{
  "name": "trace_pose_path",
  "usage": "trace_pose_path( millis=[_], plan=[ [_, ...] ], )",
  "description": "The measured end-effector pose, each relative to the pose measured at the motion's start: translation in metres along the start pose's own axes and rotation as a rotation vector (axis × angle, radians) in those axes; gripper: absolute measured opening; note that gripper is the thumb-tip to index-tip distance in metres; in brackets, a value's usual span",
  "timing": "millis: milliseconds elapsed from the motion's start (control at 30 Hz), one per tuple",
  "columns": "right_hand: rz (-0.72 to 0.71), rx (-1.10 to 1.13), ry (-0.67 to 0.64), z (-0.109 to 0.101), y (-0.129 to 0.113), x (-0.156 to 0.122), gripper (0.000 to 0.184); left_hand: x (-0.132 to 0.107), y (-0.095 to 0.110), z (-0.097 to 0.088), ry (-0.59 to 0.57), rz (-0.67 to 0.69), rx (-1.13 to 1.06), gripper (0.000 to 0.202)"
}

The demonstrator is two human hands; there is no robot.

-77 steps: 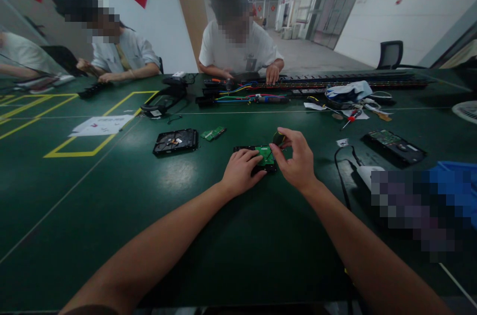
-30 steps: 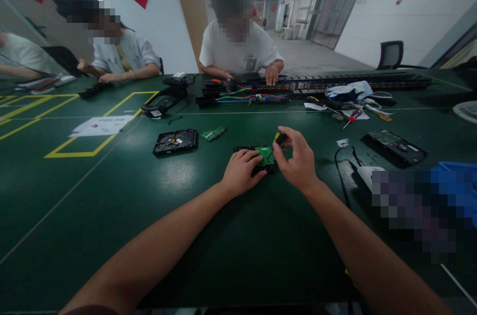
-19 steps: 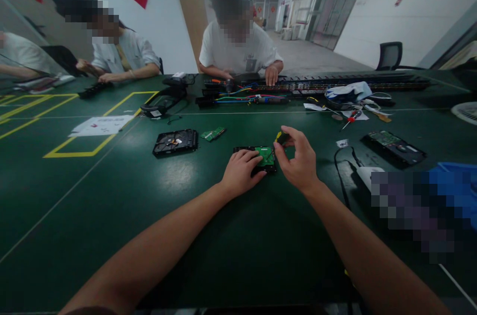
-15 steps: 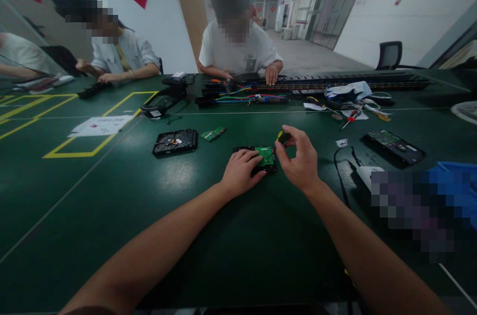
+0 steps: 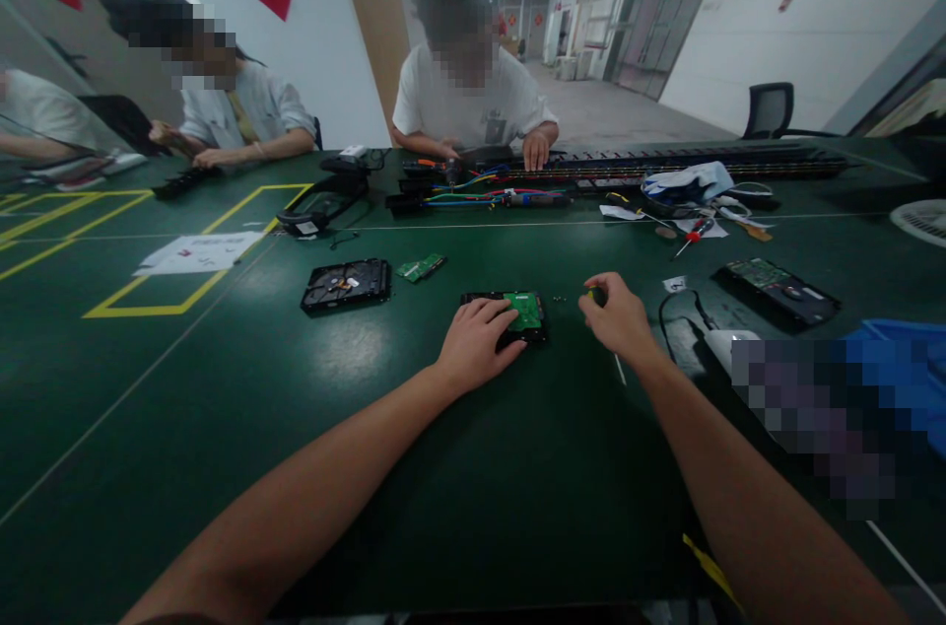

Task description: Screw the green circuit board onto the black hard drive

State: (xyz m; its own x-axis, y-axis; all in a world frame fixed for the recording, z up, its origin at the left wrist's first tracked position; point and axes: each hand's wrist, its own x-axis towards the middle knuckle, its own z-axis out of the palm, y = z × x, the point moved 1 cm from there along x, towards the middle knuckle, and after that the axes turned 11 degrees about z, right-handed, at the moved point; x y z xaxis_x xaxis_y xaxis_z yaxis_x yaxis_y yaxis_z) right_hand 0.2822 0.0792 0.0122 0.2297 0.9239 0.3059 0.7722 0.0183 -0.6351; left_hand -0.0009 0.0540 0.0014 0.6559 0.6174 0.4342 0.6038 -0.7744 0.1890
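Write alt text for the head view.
A person's left hand rests on a black rectangular hard drive with a green circuit board; the right hand holds a yellow-and-black screwdriver beside it, over a dark green table.

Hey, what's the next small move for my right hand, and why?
Perhaps use the right hand to test whether the green board lifts off the drive: small screw-like pieces lie beside it, the screwdriver in that hand points away from the board, and the left hand rests on the drive. Whether any screws remain isn't clear.
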Motion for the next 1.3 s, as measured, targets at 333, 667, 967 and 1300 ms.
trace_pose_path(
  millis=[333,667,967,1300],
  plan=[
    [-0.008,-0.293,-0.215,0.012,-0.007,-0.003,0.032,0.0,0.0,0.003,0.019,-0.004,0.018,0.049],
    [-0.013,-0.427,-0.213,0.014,-0.011,-0.009,0.021,0.0,0.0,0.001,0.012,-0.011,0.008,0.049],
    [-0.004,-0.44,-0.226,0.015,-0.012,-0.009,0.019,0.0,0.0,0.001,0.017,-0.005,0.014,0.05],
    [0.01,-0.434,-0.231,0.013,-0.016,-0.012,0.017,-0.001,-0.001,0.005,0.046,0.0,0.018,0.05]
  ],
)
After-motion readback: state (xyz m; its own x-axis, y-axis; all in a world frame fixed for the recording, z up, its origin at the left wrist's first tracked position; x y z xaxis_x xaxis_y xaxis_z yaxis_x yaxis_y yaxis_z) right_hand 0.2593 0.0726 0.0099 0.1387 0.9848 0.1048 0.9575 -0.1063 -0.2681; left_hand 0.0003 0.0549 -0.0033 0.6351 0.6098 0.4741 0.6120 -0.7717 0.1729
